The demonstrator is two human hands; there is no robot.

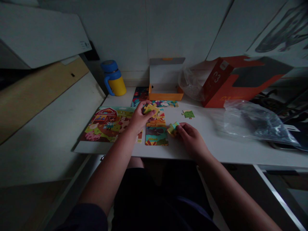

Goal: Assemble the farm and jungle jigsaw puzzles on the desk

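My left hand [140, 117] pinches a yellow puzzle piece [151, 109] just above a partly built puzzle strip [156, 133] on the white table [216, 141]. My right hand [191, 138] grips a green and yellow puzzle piece [172, 128] at the strip's right edge. A finished farm puzzle [108, 124] lies flat to the left of my left hand. One loose green piece [188, 114] rests on the table beyond my right hand.
An open orange box [166, 83] stands at the back, with a blue and yellow bottle [114, 78] to its left. A red carton [238, 81] and clear plastic bags [255, 123] lie at the right. Another dark puzzle [141, 95] lies by the orange box.
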